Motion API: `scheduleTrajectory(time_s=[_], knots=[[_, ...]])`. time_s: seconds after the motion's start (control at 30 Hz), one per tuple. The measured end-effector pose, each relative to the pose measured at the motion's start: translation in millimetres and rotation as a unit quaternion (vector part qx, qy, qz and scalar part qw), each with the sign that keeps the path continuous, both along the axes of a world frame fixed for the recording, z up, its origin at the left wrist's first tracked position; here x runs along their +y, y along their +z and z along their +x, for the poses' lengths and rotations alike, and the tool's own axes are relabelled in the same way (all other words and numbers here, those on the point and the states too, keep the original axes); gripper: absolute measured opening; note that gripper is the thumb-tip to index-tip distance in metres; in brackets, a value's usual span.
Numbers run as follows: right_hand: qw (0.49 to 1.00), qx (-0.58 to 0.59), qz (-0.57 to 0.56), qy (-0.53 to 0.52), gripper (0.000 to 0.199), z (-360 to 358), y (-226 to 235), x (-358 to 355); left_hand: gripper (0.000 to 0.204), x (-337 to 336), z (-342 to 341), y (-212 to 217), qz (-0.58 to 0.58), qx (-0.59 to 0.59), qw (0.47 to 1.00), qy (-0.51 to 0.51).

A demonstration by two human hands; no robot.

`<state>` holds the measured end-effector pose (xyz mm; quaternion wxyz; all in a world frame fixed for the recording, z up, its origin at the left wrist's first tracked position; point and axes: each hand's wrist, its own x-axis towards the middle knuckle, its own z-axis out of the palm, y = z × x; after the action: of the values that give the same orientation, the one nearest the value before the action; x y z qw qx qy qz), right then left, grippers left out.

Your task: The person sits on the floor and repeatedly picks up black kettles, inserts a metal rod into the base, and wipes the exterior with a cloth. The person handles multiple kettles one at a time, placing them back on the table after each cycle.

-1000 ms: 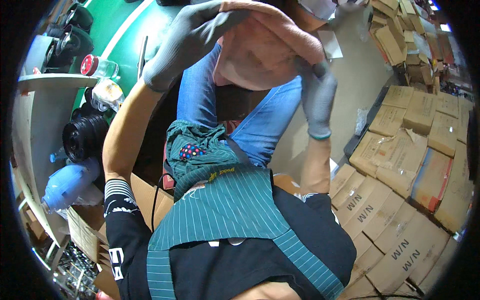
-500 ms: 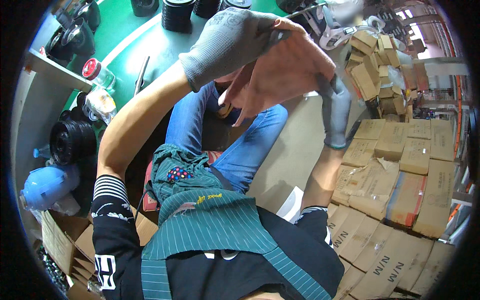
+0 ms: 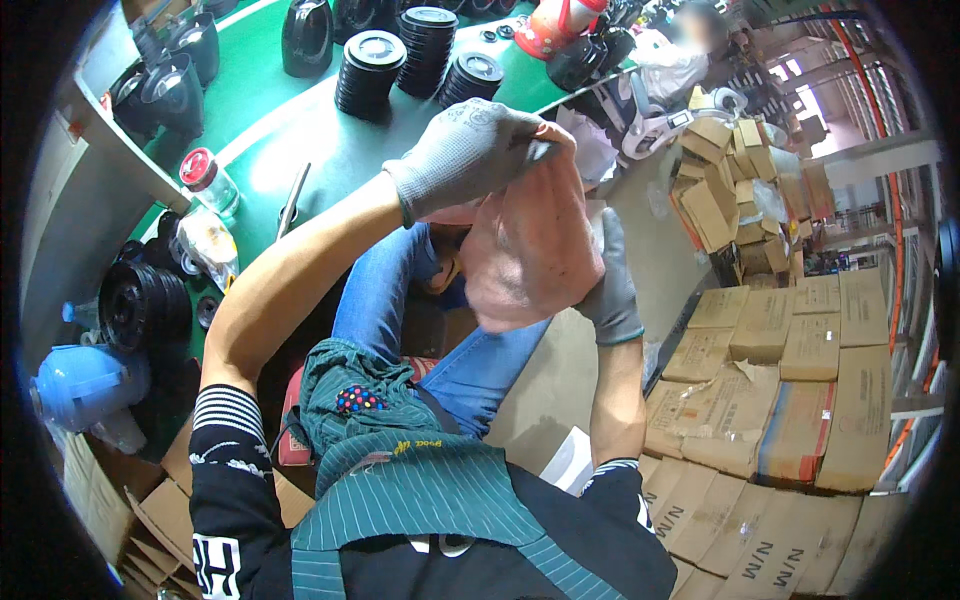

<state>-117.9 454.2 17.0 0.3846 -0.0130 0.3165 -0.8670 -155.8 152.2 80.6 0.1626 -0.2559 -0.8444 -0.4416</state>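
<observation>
A pinkish cloth [image 3: 525, 250] hangs bunched between my hands, above my knees and in front of the table edge. My left hand [image 3: 465, 150], in a grey work glove, is closed on the cloth's upper edge. Lower down at its right side, my right hand [image 3: 612, 285], gloved the same way, grips the cloth; some of its fingers are hidden behind the fabric. Just beyond my left hand, stacks of round black lids [image 3: 370, 75] stand on the green table [image 3: 270, 130].
A clear jar with a red lid [image 3: 210, 182] and a thin dark tool [image 3: 293, 200] are on the table at left. Black ring-shaped parts [image 3: 140, 300] and a blue container [image 3: 90, 385] sit farther left. Cardboard boxes [image 3: 800, 340] are stacked at right.
The cloth, spread wide before, is now bunched and lower. Both hands have come down, and my right hand has moved left, nearer my left one. More of the tabletop shows.
</observation>
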Motion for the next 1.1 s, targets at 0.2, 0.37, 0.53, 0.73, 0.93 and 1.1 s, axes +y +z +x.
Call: scheduleTrajectory(time_s=[0.2,0.37,0.53,0.73,0.93,1.1], knots=[[0.995,0.036,0.0,-0.089,0.075,17.7,-5.7,-1.8,0.032,3.7,-8.3,-21.2,0.076,-0.08,0.987,-0.117],[0.98,0.125,0.065,-0.14,0.061,19.5,0.2,-21.5,0.049,-13.5,-8.2,-34.1,0.091,-0.2,0.972,-0.079],[0.98,0.14,0.011,-0.144,0.053,-0.5,-26.1,3.2,0.054,-64.8,11.6,-61.4,0.227,-0.381,0.896,0.032],[0.976,0.127,0.067,-0.166,0.051,-0.4,-44.2,0.4,0.072,-32.6,48.8,-81.1,0.361,-0.509,0.757,-0.196],[0.918,0.228,0.265,-0.187,0.044,10.2,-52.6,1.7,0.047,-4.7,32.7,-59.3,0.287,-0.443,0.833,-0.17],[0.908,0.246,0.315,-0.126,0.035,14.9,-29.9,8.5,0.051,-28.5,-13.9,-57.3,0.113,-0.353,0.926,-0.07]])
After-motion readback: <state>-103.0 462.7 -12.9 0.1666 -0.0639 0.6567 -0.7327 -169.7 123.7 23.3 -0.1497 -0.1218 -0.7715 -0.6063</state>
